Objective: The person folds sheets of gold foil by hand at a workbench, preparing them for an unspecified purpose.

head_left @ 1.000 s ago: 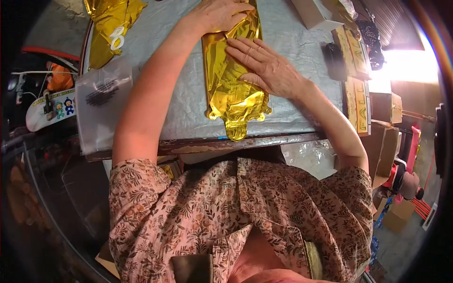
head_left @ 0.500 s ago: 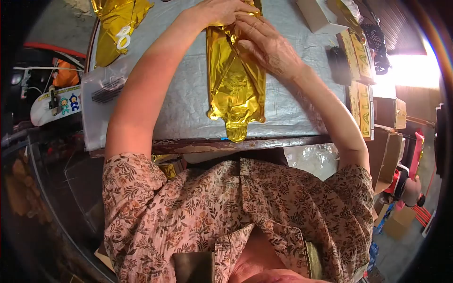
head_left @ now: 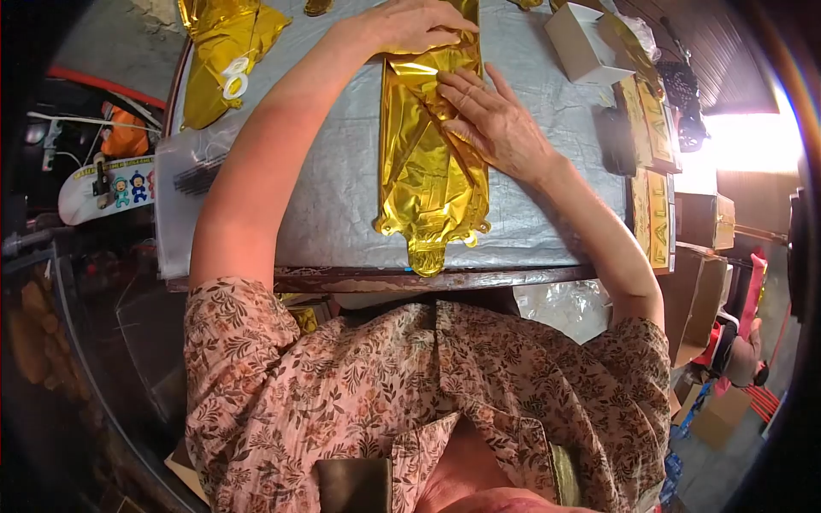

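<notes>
A shiny gold foil balloon (head_left: 419,184), deflated and folded into a long strip, lies lengthwise on the table, its tab end at the near edge. My left hand (head_left: 419,27) rests across its far part, fingers stretched out flat. Closer to me, my right hand (head_left: 505,128) lies on the strip's right side with fingers extended and slightly spread. Foil beneath both palms is hidden, and the strip's far end runs out of view at the top.
Another gold foil piece (head_left: 214,64) with a white ribbon roll (head_left: 234,79) lies at the table's left, near a clear plastic bag (head_left: 184,201). On the right are a white box (head_left: 581,43) and yellow lettered boxes (head_left: 654,209). A person (head_left: 742,355) is at far right.
My right hand has slid along the foil toward me, away from my left hand. My left hand stays on the far part. The whole view has shifted slightly.
</notes>
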Available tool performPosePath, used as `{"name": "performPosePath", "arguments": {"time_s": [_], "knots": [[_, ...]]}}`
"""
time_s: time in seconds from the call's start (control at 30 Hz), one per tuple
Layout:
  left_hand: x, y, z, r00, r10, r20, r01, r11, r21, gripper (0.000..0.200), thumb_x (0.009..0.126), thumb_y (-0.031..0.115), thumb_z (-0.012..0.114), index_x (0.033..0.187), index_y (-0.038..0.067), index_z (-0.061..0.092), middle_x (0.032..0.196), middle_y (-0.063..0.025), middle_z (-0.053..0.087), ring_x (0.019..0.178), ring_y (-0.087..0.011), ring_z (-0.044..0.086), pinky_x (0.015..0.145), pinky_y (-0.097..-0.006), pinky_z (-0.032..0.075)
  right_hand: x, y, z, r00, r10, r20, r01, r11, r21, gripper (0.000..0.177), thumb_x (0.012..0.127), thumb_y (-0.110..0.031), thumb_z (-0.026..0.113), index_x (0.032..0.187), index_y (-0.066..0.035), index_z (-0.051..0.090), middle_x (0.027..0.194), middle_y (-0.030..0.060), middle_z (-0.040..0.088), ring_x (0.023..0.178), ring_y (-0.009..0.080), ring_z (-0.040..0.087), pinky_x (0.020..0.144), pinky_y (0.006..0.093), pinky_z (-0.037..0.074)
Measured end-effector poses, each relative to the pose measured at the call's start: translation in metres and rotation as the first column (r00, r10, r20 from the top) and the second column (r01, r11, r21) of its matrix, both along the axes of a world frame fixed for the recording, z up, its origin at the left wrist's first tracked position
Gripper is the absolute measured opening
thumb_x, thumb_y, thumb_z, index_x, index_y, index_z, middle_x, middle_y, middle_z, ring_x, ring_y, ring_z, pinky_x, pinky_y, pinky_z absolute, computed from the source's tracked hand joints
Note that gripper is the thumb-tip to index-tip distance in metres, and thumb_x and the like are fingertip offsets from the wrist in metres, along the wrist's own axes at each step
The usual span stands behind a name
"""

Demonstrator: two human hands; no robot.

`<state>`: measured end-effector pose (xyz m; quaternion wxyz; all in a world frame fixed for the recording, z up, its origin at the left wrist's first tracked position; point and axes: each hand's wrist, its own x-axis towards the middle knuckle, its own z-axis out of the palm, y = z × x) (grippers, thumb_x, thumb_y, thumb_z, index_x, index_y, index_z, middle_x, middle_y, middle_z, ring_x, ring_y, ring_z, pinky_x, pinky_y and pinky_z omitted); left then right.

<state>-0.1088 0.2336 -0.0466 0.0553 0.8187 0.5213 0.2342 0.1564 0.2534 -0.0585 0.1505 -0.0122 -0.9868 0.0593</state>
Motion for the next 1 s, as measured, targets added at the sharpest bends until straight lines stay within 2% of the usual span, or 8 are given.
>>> {"name": "performPosePath", "arguments": {"time_s": [0.27, 0.33, 0.47, 0.53, 0.63, 0.83, 0.93, 1.0], "knots": [[0.009, -0.005, 0.006, 0.998, -0.018, -0.055, 0.017, 1.000, -0.025, 0.034, 0.096, 0.019, 0.062, 0.129, 0.013, 0.069, 0.125, -0.0125, 0.063, 0.118, -0.0330, 0.058, 0.104, -0.0438, 0.047, 0.003, 0.007, 0.001, 1.000, -0.014, -0.027, 0.011, 0.996, -0.084, 0.053, 0.104, -0.031, 0.058, 0.150, -0.007, 0.049, 0.152, 0.0134, 0.052, 0.145, 0.0305, 0.045, 0.126, 0.0543, 0.024], [0.009, 0.000, 0.000, 0.998, -0.025, -0.062, 0.024, 1.000, -0.019, 0.035, 0.096, 0.018, 0.062, 0.130, 0.013, 0.069, 0.125, -0.0126, 0.063, 0.117, -0.0334, 0.058, 0.103, -0.0442, 0.047, 0.002, 0.010, 0.001, 0.998, -0.031, -0.054, 0.026, 0.995, -0.095, 0.052, 0.103, -0.034, 0.060, 0.145, -0.004, 0.053, 0.148, 0.0128, 0.054, 0.142, 0.0304, 0.047, 0.123, 0.0540, 0.029], [0.006, 0.009, -0.010, 0.999, -0.047, -0.002, 0.047, 0.996, 0.074, 0.034, 0.095, 0.017, 0.064, 0.128, 0.014, 0.070, 0.121, -0.0122, 0.065, 0.112, -0.0342, 0.059, 0.101, -0.0436, 0.048, 0.002, 0.013, -0.002, 0.997, -0.036, -0.062, 0.032, 0.997, -0.077, 0.052, 0.103, -0.033, 0.061, 0.144, -0.004, 0.053, 0.147, 0.0134, 0.055, 0.141, 0.0304, 0.048, 0.123, 0.0543, 0.029], [0.004, 0.011, -0.013, 0.998, -0.063, -0.002, 0.062, 0.990, 0.123, 0.033, 0.094, 0.017, 0.065, 0.126, 0.015, 0.072, 0.120, -0.0116, 0.066, 0.111, -0.0337, 0.060, 0.100, -0.0429, 0.049, 0.002, 0.013, -0.002, 0.999, -0.037, -0.008, 0.036, 0.993, -0.110, 0.052, 0.104, -0.032, 0.058, 0.148, -0.005, 0.050, 0.151, 0.0142, 0.052, 0.145, 0.0313, 0.044, 0.126, 0.0544, 0.023], [0.004, 0.011, -0.010, 0.991, -0.101, -0.089, 0.112, 0.986, 0.126, 0.029, 0.092, 0.016, 0.068, 0.120, 0.014, 0.075, 0.117, -0.0107, 0.067, 0.109, -0.0322, 0.061, 0.098, -0.0412, 0.050, 0.001, 0.014, -0.002, 1.000, -0.027, -0.004, 0.027, 0.992, -0.122, 0.051, 0.104, -0.032, 0.058, 0.147, -0.004, 0.052, 0.151, 0.0143, 0.052, 0.145, 0.0316, 0.044, 0.126, 0.0539, 0.024], [0.009, 0.010, -0.009, 0.995, -0.038, -0.094, 0.049, 0.992, 0.113, 0.029, 0.089, 0.018, 0.070, 0.118, 0.014, 0.076, 0.114, -0.0091, 0.068, 0.107, -0.0319, 0.062, 0.095, -0.0405, 0.051, -0.001, 0.013, 0.001, 1.000, 0.004, -0.022, -0.007, 0.989, -0.146, 0.051, 0.103, -0.031, 0.060, 0.145, -0.004, 0.054, 0.150, 0.0151, 0.053, 0.143, 0.0326, 0.046, 0.126, 0.0513, 0.026], [0.014, 0.010, -0.012, 1.000, 0.004, -0.010, -0.003, 0.988, 0.155, 0.030, 0.087, 0.022, 0.071, 0.115, 0.014, 0.076, 0.115, -0.0073, 0.069, 0.109, -0.0315, 0.061, 0.095, -0.0427, 0.050, -0.004, 0.010, 0.000, 0.999, 0.014, -0.043, -0.021, 0.988, -0.152, 0.051, 0.102, -0.031, 0.061, 0.145, -0.003, 0.054, 0.150, 0.0156, 0.053, 0.143, 0.0330, 0.046, 0.125, 0.0506, 0.027], [0.017, 0.007, -0.005, 0.992, 0.070, -0.104, -0.049, 0.979, 0.199, 0.028, 0.085, 0.026, 0.070, 0.109, 0.014, 0.077, 0.117, -0.0059, 0.069, 0.111, -0.0302, 0.061, 0.095, -0.0442, 0.049, -0.003, 0.011, 0.000, 0.999, 0.021, -0.041, -0.027, 0.988, -0.154, 0.051, 0.102, -0.031, 0.061, 0.145, -0.003, 0.054, 0.150, 0.0156, 0.053, 0.143, 0.0331, 0.047, 0.125, 0.0509, 0.028]]}}
